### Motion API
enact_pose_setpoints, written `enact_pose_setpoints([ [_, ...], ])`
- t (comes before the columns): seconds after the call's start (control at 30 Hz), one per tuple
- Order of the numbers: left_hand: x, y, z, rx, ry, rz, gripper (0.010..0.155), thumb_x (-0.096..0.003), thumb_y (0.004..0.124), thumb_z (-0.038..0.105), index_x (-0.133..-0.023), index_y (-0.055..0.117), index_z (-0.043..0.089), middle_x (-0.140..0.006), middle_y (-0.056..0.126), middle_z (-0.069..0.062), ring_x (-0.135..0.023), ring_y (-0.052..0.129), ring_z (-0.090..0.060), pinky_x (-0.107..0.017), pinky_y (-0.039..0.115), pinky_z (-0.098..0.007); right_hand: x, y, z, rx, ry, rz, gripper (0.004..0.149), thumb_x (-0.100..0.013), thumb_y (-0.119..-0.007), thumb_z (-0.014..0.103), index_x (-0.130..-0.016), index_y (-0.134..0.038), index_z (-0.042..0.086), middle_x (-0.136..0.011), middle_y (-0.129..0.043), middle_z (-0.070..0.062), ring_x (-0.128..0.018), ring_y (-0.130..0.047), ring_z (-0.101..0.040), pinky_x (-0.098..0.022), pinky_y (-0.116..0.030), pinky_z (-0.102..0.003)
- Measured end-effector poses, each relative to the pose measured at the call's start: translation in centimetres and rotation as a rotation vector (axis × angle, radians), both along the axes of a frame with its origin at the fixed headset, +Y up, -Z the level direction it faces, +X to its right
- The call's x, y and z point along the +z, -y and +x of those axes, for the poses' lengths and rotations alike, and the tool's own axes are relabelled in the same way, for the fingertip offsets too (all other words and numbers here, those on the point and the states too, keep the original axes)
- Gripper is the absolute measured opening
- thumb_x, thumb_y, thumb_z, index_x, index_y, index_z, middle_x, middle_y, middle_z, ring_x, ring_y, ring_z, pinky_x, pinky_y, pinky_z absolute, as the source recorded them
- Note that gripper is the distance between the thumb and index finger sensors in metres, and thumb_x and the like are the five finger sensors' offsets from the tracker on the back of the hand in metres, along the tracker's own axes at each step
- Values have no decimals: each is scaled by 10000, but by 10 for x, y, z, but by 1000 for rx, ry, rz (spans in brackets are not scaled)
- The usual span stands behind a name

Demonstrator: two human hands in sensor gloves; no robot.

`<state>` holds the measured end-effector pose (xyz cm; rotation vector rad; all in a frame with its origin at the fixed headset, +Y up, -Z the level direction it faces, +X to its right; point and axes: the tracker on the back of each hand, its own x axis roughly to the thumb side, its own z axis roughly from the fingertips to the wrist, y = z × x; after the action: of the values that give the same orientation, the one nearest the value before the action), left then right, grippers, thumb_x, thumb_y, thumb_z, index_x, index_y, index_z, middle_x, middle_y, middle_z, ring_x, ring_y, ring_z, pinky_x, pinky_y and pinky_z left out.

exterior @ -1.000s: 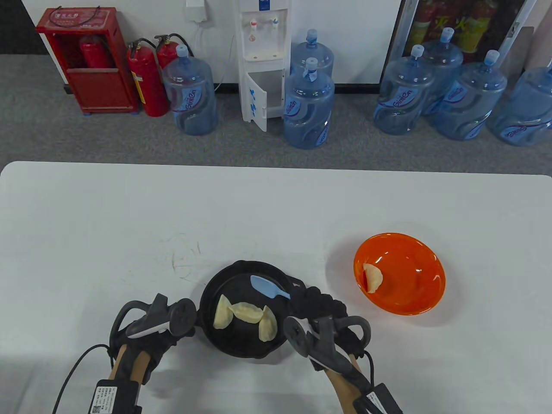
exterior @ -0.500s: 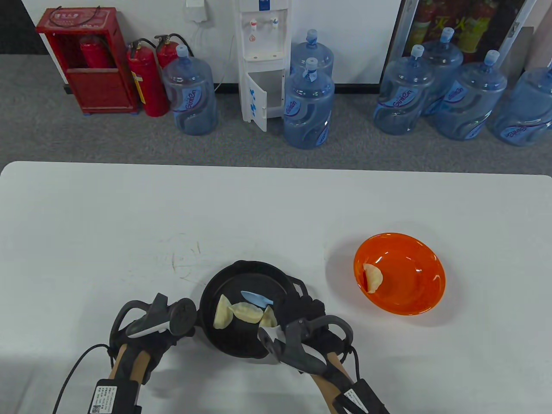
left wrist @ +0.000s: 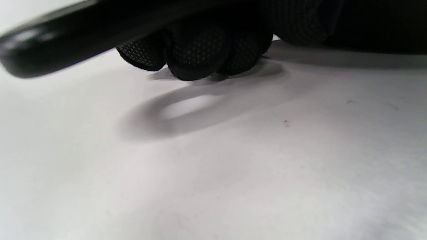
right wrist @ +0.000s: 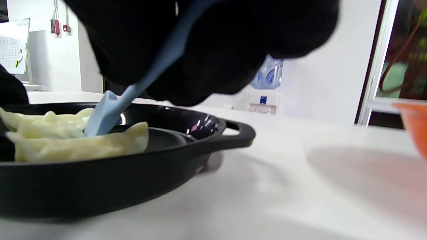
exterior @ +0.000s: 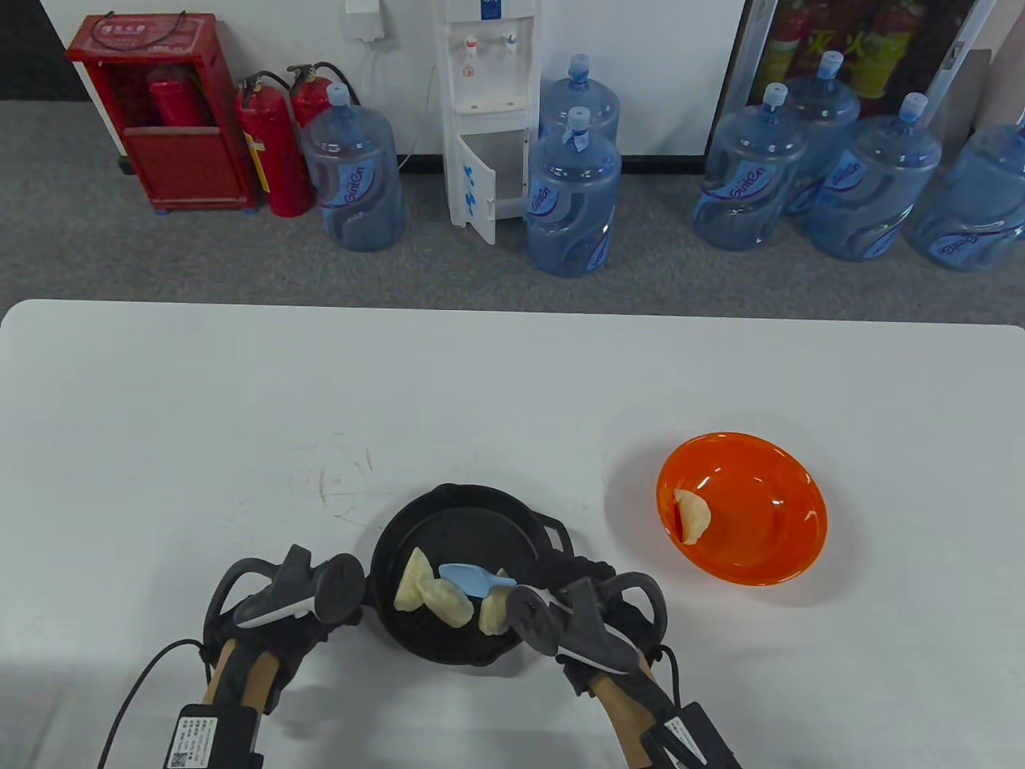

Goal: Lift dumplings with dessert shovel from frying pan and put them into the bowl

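Scooping step: right hand point(exterior: 596, 621) grips dessert shovel point(exterior: 468, 580), blade among 3 dumplings point(exterior: 439, 597) in frying pan point(exterior: 460, 521); left hand point(exterior: 276, 605) curled round its handle. 1 dumpling point(exterior: 692, 517) in bowl point(exterior: 789, 561) at right. Next: slide under, lift level.

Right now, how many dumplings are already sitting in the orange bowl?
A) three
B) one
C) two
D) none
B: the table view shows a single dumpling lying against the left inner wall of the orange bowl, while the others are in the frying pan.
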<state>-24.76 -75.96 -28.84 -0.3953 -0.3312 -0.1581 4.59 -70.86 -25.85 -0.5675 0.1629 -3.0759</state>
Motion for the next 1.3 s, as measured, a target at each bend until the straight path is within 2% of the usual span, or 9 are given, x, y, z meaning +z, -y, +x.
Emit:
enact_pose_setpoints([
  [0.33,0,0,0,2,-1,-1,518,-551,703,490,-1021,678,274,-852,872,77,-650,996,-110,-741,796,-479,5,2,3,-62,-72,-111,376,-569,-830,458,-909,-906,315,-765,-982,-16,-424,-1001,-142,-320,-873,-364],
  [0.77,0,0,0,3,-2,-5,516,-550,701,492,-1017,686,273,-842,879,79,-634,998,-102,-734,805,-473,10,10,-3,-105,-128,-106,379,-565,-829,440,-914,-900,312,-780,-979,-20,-443,-1005,-144,-336,-877,-371],
  [1.13,0,0,0,3,-2,-7,517,-550,701,490,-1018,687,270,-840,882,76,-624,1000,-101,-732,809,-470,11,12,-3,-143,-132,-169,390,-579,-807,434,-930,-891,286,-759,-977,-37,-370,-986,-124,-275,-864,-338],
  [1.3,0,0,0,3,-2,-7,517,-549,702,489,-1017,688,271,-838,883,77,-624,1001,-100,-730,811,-470,10,15,-3,-167,-137,-233,391,-587,-797,443,-926,-896,277,-733,-979,-40,-303,-965,-102,-228,-854,-317],
])
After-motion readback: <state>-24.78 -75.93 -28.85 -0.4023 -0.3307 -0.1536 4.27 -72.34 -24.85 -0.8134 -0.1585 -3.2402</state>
